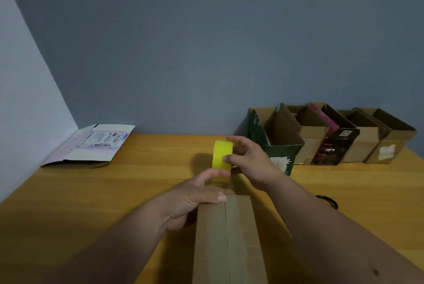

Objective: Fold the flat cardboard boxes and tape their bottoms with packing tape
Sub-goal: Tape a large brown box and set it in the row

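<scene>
A brown cardboard box stands in front of me with its closed flaps facing up and a seam down the middle. My right hand grips a yellow roll of packing tape just beyond the box's far edge. My left hand grips the far left corner of the box, thumb on top, while its fingers pinch the tape's loose end under the roll.
A flat, unfolded white box with a shipping label lies at the far left of the wooden table. Several folded open boxes stand in a row at the back right. Black scissors peek out behind my right forearm.
</scene>
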